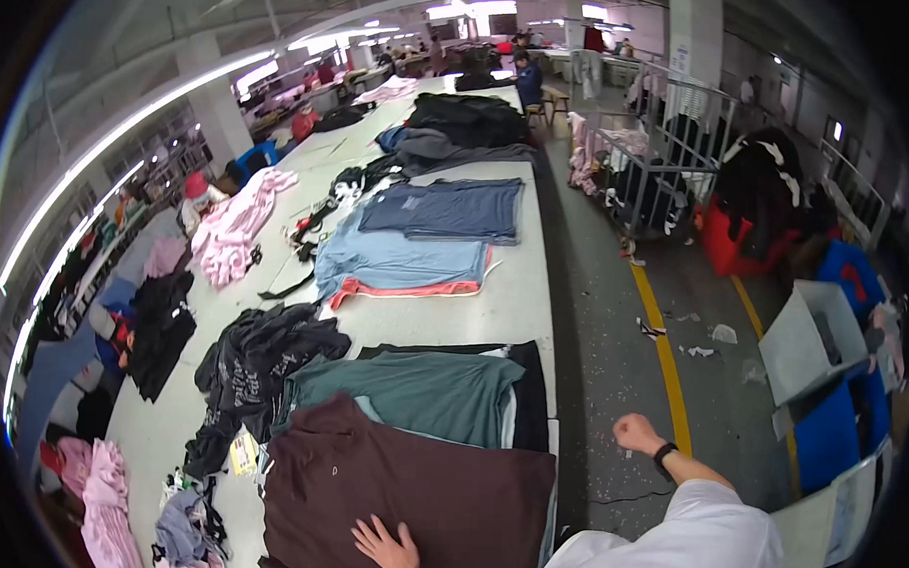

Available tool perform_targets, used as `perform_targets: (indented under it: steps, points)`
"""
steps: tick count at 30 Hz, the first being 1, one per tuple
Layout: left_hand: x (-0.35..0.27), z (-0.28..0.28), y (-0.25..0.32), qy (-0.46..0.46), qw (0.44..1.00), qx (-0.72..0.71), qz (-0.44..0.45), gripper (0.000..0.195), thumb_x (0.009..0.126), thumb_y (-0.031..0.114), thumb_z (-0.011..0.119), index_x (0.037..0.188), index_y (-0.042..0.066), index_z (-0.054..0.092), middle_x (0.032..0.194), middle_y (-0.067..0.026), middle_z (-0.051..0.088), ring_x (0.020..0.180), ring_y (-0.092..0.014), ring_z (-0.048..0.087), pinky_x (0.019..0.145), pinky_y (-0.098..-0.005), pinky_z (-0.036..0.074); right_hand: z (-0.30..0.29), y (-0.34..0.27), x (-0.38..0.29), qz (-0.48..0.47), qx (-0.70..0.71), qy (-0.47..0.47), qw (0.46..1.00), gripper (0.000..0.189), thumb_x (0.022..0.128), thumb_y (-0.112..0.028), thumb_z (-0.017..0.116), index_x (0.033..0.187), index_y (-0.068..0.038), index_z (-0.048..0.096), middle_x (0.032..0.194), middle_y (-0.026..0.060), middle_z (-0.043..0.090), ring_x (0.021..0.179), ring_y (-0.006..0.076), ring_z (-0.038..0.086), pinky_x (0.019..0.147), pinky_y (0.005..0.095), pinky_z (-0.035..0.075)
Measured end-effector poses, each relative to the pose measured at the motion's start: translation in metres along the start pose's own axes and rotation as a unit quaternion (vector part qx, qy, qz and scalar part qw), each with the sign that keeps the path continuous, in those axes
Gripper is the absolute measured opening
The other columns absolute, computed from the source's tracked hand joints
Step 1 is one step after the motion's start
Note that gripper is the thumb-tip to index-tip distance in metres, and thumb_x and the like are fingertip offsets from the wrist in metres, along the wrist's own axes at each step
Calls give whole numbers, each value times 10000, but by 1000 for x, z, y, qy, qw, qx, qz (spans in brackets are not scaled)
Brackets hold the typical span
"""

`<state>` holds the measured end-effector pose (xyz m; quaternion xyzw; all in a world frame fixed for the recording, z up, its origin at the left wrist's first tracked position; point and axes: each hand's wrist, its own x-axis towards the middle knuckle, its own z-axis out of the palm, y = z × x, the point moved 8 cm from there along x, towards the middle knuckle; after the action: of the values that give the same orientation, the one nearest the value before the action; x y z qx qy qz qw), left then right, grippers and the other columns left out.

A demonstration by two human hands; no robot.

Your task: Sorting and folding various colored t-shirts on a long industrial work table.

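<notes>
My left hand (389, 550) rests palm down on a dark brown garment (410, 489) with a small light mark, its fingers spread. The garment lies spread out flat at the near end of a long white table (408, 320). Under its far edge show a green garment (413, 391) and a black one (530, 384). To the right, past the table edge, my right hand (637, 433) is held out over the aisle floor, fingers curled in, with nothing seen in it. A black band circles that wrist.
Crumpled black clothing (252, 374) lies left of the stack. Farther up are light blue garments (403, 260), a dark blue stack (446, 208) and pink fabric (239, 224). A metal cage cart (642, 170), a red container (745, 234) and a white bin (809, 345) stand across the aisle.
</notes>
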<state>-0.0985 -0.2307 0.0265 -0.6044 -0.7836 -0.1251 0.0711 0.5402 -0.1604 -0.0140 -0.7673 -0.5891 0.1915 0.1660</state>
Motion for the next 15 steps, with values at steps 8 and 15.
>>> perform_targets:
  steps: [8, 15]
  points:
    - [-168, -41, 54, -76, 991, -104, -25, 705, 1006, 482, 559, 1502, -1, 425, 1548, -293, 387, 1457, -444, 336, 1184, -591, 254, 26, 245, -240, 257, -41, -53, 964, 150, 720, -171, 696, 817, -132, 804, 880, 146, 756, 872, 351, 730, 833, 435, 586]
    - [-222, -63, 49, -58, 982, -167, -61, 696, 1012, 474, 553, 1502, -3, 423, 1539, -293, 399, 1442, -437, 357, 1173, -576, 276, 50, 250, -365, 261, -24, -139, 955, 184, 725, -206, 697, 841, -112, 805, 910, 139, 764, 913, 330, 735, 851, 421, 583]
